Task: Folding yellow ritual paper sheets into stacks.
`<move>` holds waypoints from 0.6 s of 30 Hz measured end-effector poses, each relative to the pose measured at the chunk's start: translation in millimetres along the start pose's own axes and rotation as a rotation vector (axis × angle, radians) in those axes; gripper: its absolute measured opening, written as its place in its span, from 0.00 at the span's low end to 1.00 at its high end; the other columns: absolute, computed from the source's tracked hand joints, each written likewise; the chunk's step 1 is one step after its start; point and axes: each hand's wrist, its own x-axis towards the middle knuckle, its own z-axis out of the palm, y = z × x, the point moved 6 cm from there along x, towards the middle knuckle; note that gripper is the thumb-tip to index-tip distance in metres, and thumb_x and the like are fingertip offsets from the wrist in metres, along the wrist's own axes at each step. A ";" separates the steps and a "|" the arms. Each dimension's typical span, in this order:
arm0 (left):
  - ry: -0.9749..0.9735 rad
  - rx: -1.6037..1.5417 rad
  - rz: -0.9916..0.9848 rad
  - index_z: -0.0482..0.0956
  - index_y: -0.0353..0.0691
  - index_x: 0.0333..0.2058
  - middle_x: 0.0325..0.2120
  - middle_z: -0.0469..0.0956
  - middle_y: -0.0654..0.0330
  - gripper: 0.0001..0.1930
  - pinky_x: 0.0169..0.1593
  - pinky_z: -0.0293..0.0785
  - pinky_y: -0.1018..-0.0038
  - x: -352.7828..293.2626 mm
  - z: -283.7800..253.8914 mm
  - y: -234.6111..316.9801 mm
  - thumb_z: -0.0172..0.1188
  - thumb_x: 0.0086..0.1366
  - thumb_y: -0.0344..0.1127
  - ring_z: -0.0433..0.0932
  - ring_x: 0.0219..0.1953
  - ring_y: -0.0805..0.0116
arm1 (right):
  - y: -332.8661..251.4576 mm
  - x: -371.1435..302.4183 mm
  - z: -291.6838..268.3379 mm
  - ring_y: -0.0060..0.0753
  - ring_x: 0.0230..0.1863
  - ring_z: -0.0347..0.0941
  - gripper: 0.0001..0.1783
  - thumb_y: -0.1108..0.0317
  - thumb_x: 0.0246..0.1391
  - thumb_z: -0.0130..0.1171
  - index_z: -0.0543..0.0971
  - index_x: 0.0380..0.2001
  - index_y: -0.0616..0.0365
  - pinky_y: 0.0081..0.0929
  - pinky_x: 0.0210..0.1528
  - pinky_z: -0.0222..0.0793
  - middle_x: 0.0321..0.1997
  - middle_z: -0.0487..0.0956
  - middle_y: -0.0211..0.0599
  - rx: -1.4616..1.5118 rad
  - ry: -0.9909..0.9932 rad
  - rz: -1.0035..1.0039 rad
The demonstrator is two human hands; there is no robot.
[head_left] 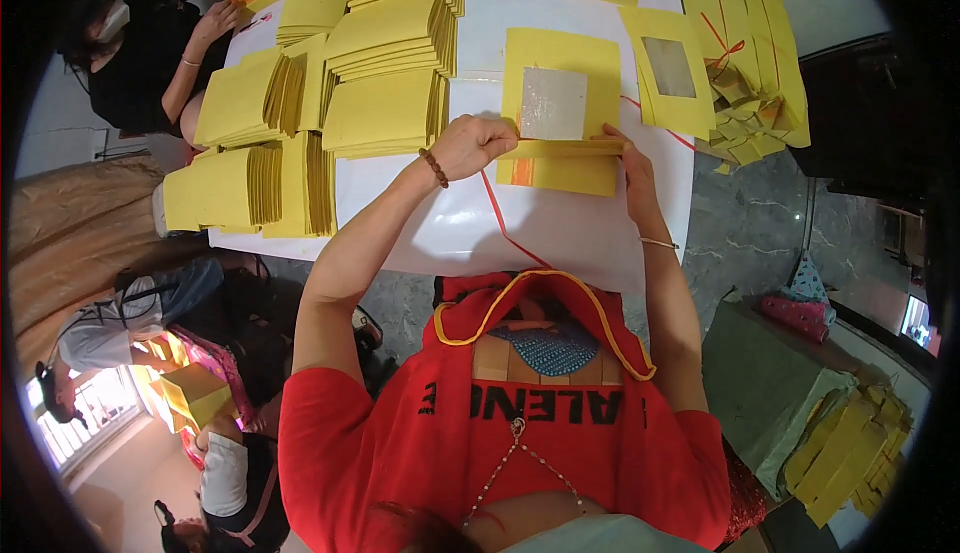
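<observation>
The white table (560,223) carries everything you need, and most of its left half is taken up by tall stacks of yellow paper (385,63) fanned and piled edge to edge, with looser yellow sheets (740,43) and folded scraps toward its right edge. Your own work sits near the front edge, about the middle: a small pile of yellow sheets (562,153), the top one bearing a silvery foil square (552,103). Judge this pile as light, thin and floppy; single sheets will bend and slide over each other easily, and the foil patch looks delicate enough to crease or scuff, so keep your grip on the plain yellow margins and the folded front edge, not on the foil. A red string (500,215) runs from under the pile across the table toward you; it is limp and will snag if dragged. Your left hand (472,145) is curled into a loose fist at the pile's left edge, fingers pressed together and seemingly pinching the string or the sheet edge, though which one cannot be told. Your right hand (630,168) lies at the pile's right front corner, fingers extended and close together, pressing on the edge.
</observation>
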 end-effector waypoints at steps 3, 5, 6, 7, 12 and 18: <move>-0.026 -0.013 -0.023 0.76 0.38 0.30 0.25 0.77 0.55 0.07 0.33 0.69 0.66 1.9 -0.1 0.9 0.55 0.59 0.34 0.75 0.29 0.58 | -1.2 -2.7 2.2 0.26 0.59 0.61 0.24 0.58 0.60 0.47 0.68 0.54 0.63 0.25 0.62 0.52 0.58 0.68 0.36 0.055 -0.026 0.061; -0.013 -0.004 -0.002 0.76 0.37 0.31 0.24 0.76 0.54 0.08 0.33 0.69 0.68 2.3 -1.4 1.4 0.55 0.60 0.35 0.74 0.28 0.58 | -3.0 -2.3 4.1 0.25 0.58 0.62 0.23 0.62 0.58 0.50 0.68 0.54 0.63 0.24 0.61 0.54 0.59 0.68 0.35 -0.014 -0.010 0.061; -0.011 -0.005 -0.004 0.76 0.37 0.31 0.24 0.76 0.54 0.08 0.33 0.69 0.68 2.5 -0.2 -0.5 0.55 0.60 0.35 0.74 0.28 0.58 | -3.7 -2.2 3.8 0.24 0.57 0.62 0.23 0.66 0.57 0.53 0.68 0.55 0.63 0.23 0.60 0.56 0.59 0.67 0.34 -0.082 0.008 0.059; -0.012 -0.046 -0.011 0.77 0.38 0.33 0.28 0.77 0.54 0.08 0.35 0.70 0.69 3.1 1.2 -2.2 0.56 0.59 0.36 0.74 0.31 0.58 | -4.1 -1.9 4.3 0.24 0.57 0.62 0.23 0.66 0.57 0.53 0.68 0.55 0.63 0.23 0.60 0.56 0.59 0.67 0.34 -0.082 0.006 0.059; 0.002 -0.181 0.133 0.76 0.42 0.42 0.43 0.74 0.55 0.15 0.44 0.70 0.68 -7.1 1.1 3.4 0.61 0.56 0.39 0.72 0.41 0.57 | 2.0 -0.3 3.9 0.21 0.52 0.66 0.24 0.69 0.56 0.55 0.67 0.55 0.63 0.19 0.53 0.63 0.55 0.69 0.33 0.147 0.035 0.161; 0.266 0.441 0.297 0.73 0.46 0.50 0.48 0.69 0.54 0.24 0.49 0.68 0.65 3.7 16.3 -14.6 0.59 0.51 0.28 0.71 0.45 0.55 | 0.7 -0.5 2.6 0.24 0.55 0.65 0.22 0.71 0.54 0.55 0.69 0.54 0.62 0.22 0.55 0.62 0.55 0.70 0.32 0.173 0.016 0.168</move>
